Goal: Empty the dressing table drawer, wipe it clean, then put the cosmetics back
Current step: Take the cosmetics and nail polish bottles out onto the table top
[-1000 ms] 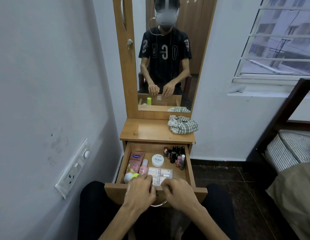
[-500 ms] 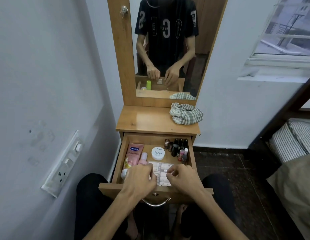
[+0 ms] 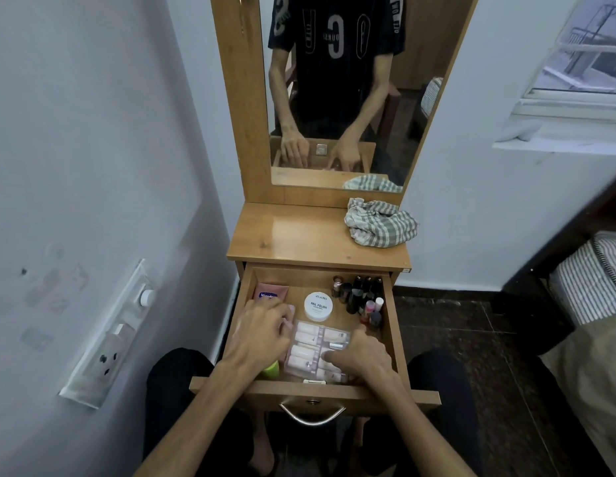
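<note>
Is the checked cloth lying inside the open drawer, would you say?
No, the checked cloth lies bunched on the tabletop, above the open drawer.

Black lettered tee (image 3: 334, 63), dark trousers (image 3: 175, 390)

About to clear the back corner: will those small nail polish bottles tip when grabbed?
Probably. The small nail polish bottles stand upright, tall and narrow, crowded together in the open wooden drawer, so knocking one may topple its neighbours. They look like glass, likely breakable; take them singly.
</note>
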The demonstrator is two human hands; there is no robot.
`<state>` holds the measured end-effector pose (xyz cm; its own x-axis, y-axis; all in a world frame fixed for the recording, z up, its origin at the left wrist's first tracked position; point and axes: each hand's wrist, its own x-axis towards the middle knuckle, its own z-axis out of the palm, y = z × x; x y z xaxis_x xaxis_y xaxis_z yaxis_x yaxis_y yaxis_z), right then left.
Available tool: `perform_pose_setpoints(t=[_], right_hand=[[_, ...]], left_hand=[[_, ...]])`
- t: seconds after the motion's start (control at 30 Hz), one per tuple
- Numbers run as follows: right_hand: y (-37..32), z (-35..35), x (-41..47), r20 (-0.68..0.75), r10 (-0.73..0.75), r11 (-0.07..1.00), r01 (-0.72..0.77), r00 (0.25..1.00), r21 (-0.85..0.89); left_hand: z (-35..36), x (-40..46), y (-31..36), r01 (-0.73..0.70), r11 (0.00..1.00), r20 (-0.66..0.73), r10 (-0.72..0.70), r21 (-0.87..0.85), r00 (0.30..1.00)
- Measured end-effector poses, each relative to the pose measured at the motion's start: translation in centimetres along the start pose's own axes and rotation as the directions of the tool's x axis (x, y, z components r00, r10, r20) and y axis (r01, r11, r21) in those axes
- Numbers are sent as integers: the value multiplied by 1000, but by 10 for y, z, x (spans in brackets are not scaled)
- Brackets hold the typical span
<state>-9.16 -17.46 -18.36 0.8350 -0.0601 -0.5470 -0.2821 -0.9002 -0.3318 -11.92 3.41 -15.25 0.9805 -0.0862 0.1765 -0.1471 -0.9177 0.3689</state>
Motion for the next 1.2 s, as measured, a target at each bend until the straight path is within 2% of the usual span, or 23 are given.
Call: perform_pose_setpoints(t=[0.2, 0.37, 0.6, 0.67, 0.77, 1.0, 1.2], right_hand=[[-6, -4, 0, 21, 36, 991, -38, 999, 127], [-3, -6, 1, -4, 48, 977, -46, 999, 207], [4, -4, 6, 72, 17, 909, -45, 997, 414], [5, -4, 6, 72, -16, 856, -23, 997, 517], [6, -12, -2, 117, -70, 700, -35, 991, 713], [9, -54, -26, -76, -165, 731, 173, 983, 660], [-29, -98, -26, -124, -233, 574, 240, 964, 783]], left_hand=[[3, -7, -9, 19, 991, -120, -35, -130, 992], [14, -7, -14, 20, 995, -58, -26, -101, 998], [15, -8, -14, 21, 997, -77, -27, -79, 997], [15, -8, -14, 20, 996, -87, -27, -83, 996], [14, -8, -14, 19, 996, -80, -26, -88, 996], [7, -7, -11, 4, 986, -135, -27, -167, 991], [-15, 11, -13, 9, 956, -270, -92, -293, 958]])
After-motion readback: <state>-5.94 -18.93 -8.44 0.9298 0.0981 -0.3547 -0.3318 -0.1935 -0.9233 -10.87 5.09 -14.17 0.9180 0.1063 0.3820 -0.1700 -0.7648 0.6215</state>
